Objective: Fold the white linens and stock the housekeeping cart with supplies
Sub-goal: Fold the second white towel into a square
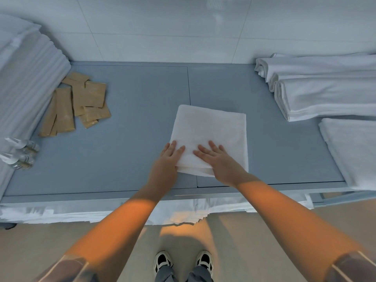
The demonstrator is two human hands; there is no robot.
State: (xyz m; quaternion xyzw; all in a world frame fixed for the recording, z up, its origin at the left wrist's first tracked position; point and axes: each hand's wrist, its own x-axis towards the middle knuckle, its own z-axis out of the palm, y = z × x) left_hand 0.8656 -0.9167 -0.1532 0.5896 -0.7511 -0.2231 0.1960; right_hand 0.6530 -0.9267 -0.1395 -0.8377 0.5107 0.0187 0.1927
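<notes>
Towel (209,137), white, folded into a thick rectangle, lies on the grey bench top (130,123) close to the front edge, roughly mid-length, straddling the seam between the two panels. Near end of the towel sits just short of the front edge.

Left hand (168,159): flat on the towel's near left corner, fingers straight; thumb side seems to hug the stacked edge, though I cannot tell whether it tucks under. Right hand (217,159): flat on top near the front, fingers spread and straight, pressing. Neither hand grips anything.

Elsewhere on the bench: tan sachets (79,104) scattered toward the left rear, beside a tall stack of striped linens (30,78) at the left end; small clear bottles (20,153) at the left front; folded sheets (325,86) at the right rear corner and another flat cloth (354,151) overhanging the right front.

Risks, as judged from here:
- Layers at the near edge look loosely stacked; lifting with flat palms only could let the fold fan open.
- Towel is near the front edge; a pull toward the body could drag it off onto the floor.
- Uneven pressure, left corner versus centre, could skew the fold.
- Carrying left risks brushing the sachets or toppling bottles.
</notes>
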